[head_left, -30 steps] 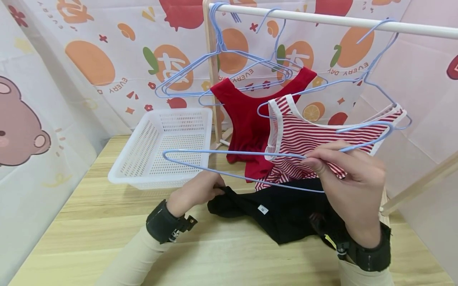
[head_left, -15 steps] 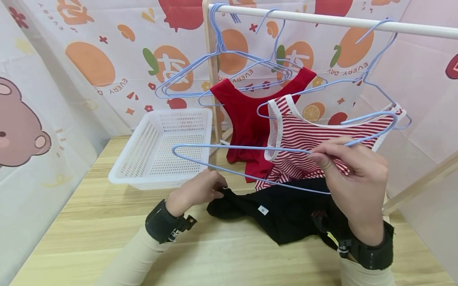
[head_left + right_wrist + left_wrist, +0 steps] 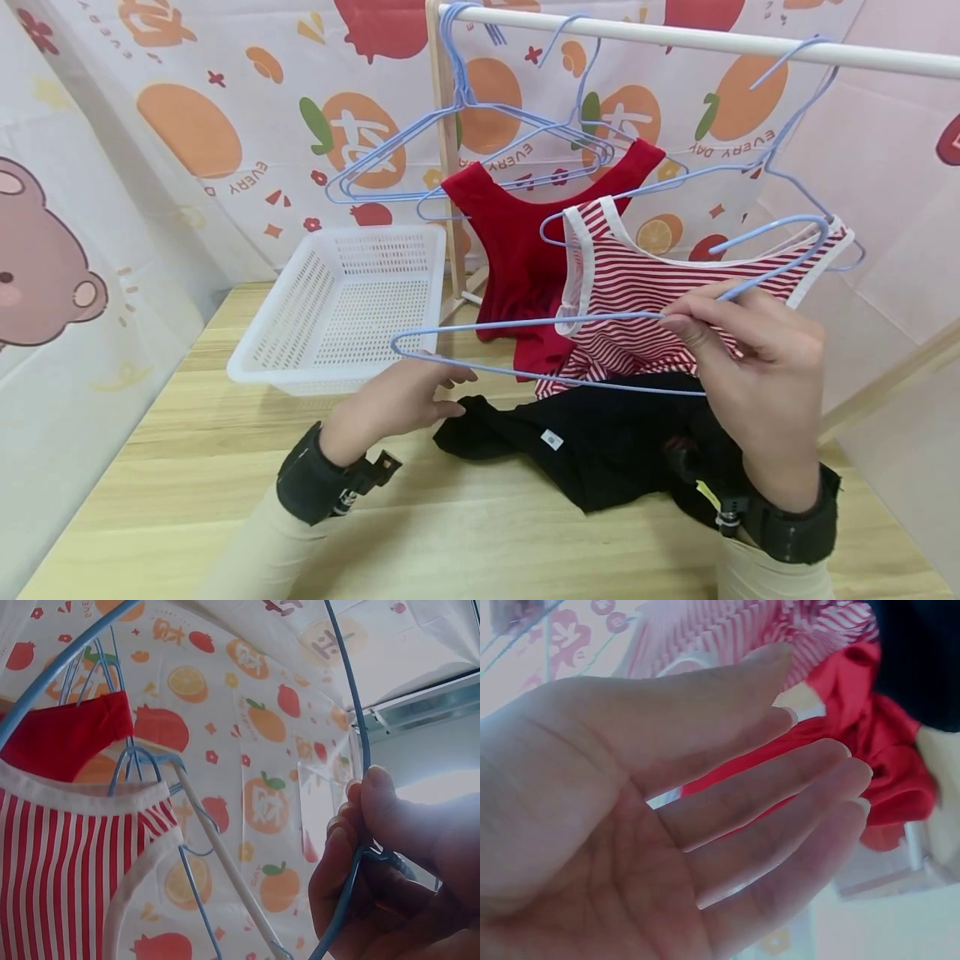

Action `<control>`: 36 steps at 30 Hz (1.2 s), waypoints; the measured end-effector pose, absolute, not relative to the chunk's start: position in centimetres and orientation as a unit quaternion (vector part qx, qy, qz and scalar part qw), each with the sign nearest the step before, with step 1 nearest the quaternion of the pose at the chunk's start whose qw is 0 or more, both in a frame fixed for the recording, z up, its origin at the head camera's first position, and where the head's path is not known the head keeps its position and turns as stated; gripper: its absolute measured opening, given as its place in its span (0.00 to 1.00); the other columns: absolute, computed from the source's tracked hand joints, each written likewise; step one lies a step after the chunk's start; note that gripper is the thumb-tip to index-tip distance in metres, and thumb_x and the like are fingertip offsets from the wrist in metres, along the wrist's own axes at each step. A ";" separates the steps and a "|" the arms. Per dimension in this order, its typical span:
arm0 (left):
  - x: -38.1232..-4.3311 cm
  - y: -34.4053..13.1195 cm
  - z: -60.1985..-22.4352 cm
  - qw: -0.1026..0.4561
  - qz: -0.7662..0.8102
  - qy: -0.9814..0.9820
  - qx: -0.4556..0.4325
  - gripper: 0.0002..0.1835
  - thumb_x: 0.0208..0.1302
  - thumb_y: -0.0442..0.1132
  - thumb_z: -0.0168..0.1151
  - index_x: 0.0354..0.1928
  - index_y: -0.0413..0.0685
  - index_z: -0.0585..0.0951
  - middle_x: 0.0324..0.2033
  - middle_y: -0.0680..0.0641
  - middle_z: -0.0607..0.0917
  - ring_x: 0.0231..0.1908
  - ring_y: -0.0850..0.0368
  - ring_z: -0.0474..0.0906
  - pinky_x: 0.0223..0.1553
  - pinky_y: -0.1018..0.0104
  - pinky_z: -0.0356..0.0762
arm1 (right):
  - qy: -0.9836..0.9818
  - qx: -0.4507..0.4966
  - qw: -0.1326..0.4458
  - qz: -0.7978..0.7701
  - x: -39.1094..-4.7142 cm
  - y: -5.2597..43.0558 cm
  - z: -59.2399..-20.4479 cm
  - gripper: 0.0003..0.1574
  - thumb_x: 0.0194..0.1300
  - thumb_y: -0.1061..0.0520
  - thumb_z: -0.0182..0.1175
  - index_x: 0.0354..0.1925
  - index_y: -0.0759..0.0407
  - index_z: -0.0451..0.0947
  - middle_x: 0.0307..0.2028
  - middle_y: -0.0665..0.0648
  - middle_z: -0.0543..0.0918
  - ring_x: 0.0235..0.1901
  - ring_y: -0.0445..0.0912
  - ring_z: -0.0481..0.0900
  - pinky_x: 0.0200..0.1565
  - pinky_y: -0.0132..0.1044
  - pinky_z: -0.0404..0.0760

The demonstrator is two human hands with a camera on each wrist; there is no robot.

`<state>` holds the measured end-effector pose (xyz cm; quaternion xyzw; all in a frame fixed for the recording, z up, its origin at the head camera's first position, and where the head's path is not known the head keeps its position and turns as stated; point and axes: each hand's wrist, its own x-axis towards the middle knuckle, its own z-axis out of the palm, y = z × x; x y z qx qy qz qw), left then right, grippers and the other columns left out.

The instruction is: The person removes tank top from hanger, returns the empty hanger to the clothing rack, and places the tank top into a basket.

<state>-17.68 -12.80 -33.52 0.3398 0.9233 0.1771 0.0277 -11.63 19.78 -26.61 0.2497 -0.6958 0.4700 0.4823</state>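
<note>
My right hand (image 3: 757,358) pinches a light blue wire hanger (image 3: 525,322) near the base of its hook, holding it nearly level above the table. In the right wrist view the thumb and fingers curl round the hanger's wire (image 3: 346,892). A black garment (image 3: 592,442) with a small white label lies on the table under the hanger. Just left of that garment is my left hand (image 3: 401,400), its fingers apart and holding nothing. The left wrist view shows the left hand's palm (image 3: 630,847) bare and its fingers loosely extended.
A white perforated basket (image 3: 341,383) stands at left. Behind, a white rail (image 3: 675,37) carries several blue hangers (image 3: 390,158), a red top (image 3: 517,225) and a red-and-white striped top (image 3: 675,283). A wooden post (image 3: 447,167) holds up the rail.
My left hand has let go of the black garment's edge and drawn back left, its fingers opening. The right hand has moved slightly right with the hanger.
</note>
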 end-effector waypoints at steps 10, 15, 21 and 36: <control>-17.3 -15.4 -31.9 0.025 0.218 0.922 0.318 0.19 0.57 0.35 0.78 0.52 0.42 0.87 0.44 0.46 0.91 0.46 0.49 0.88 0.50 0.50 0.86 | -0.758 0.186 0.457 0.427 -11.7 21.4 -26.2 0.17 0.63 0.56 0.71 0.36 0.73 0.86 0.28 0.36 0.73 0.27 0.34 0.62 0.30 0.23 0.59; -16.9 -16.7 -32.0 0.025 0.207 0.929 0.306 0.17 0.59 0.33 0.76 0.52 0.43 0.88 0.47 0.46 0.91 0.46 0.48 0.88 0.50 0.50 0.85 | -0.764 0.198 0.448 0.421 -12.1 22.4 -26.3 0.17 0.65 0.57 0.70 0.36 0.74 0.85 0.31 0.36 0.76 0.27 0.33 0.63 0.30 0.21 0.61; -16.4 -19.2 -31.9 -0.009 0.234 0.931 0.281 0.15 0.60 0.34 0.75 0.50 0.43 0.88 0.44 0.43 0.91 0.43 0.48 0.89 0.45 0.50 0.87 | -0.762 0.192 0.450 0.426 -12.3 23.8 -26.2 0.11 0.65 0.66 0.69 0.38 0.77 0.84 0.35 0.35 0.81 0.29 0.33 0.69 0.32 0.20 0.68; -17.7 -25.3 -31.0 -0.037 0.209 0.962 0.173 0.34 0.54 0.47 0.81 0.60 0.36 0.82 0.56 0.32 0.85 0.56 0.32 0.80 0.56 0.34 0.77 | -0.777 0.191 0.451 0.397 -13.0 24.1 -26.0 0.07 0.62 0.68 0.71 0.38 0.74 0.86 0.32 0.32 0.78 0.29 0.34 0.64 0.33 0.24 0.61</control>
